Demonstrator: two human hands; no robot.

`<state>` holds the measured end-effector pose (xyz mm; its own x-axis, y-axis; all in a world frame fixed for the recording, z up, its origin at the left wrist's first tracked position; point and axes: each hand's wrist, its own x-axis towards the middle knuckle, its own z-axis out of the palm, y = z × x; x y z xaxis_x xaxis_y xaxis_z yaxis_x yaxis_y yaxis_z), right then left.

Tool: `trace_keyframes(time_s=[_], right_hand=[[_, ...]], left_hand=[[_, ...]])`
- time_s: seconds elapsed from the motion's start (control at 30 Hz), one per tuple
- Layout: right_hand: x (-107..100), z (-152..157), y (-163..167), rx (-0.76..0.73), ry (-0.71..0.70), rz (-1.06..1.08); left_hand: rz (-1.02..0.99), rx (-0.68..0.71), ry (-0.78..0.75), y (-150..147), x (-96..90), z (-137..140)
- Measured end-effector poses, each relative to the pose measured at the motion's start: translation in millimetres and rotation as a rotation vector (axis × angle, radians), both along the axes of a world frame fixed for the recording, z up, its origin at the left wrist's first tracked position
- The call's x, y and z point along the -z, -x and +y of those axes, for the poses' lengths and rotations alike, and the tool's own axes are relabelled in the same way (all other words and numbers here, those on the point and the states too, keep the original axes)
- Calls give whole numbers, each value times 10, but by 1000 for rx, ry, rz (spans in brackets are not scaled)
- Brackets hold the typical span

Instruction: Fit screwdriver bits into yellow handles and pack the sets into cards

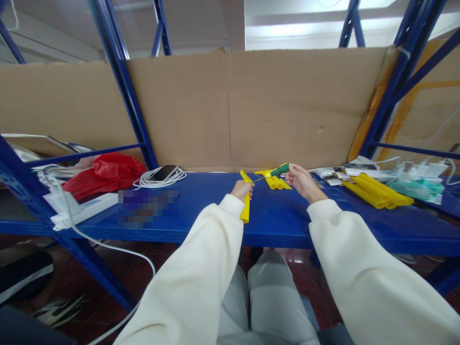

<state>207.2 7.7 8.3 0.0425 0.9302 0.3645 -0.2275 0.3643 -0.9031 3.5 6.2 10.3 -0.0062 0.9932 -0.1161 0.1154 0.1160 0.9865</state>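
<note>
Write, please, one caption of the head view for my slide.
Left hand holding a yellow tube, right hand holding a green-handled tool, over a blue table.

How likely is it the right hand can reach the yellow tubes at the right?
Probably yes: nothing visibly blocks the way to the yellow tubes, though the right hand holds a green-handled tool it would likely have to put down first.

Yellow tube (246,211) part-hidden by L hand (242,190); green-handled tool's (278,170) tip can't be made out; R sleeve (370,263) cut off btm R.
</note>
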Motion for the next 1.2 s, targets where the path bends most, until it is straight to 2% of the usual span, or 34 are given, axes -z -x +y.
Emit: trace_keyframes(time_s=[0.43,0.83,1.2], right_hand=[[11,9,-2,169,24,-12],[-23,-37,12,17,37,34],[13,23,-14,121,24,19]], left_hand=[[-2,26,2,11,29,40],[-6,1,-5,3,-9,-12],[-22,7,-9,6,21,23]])
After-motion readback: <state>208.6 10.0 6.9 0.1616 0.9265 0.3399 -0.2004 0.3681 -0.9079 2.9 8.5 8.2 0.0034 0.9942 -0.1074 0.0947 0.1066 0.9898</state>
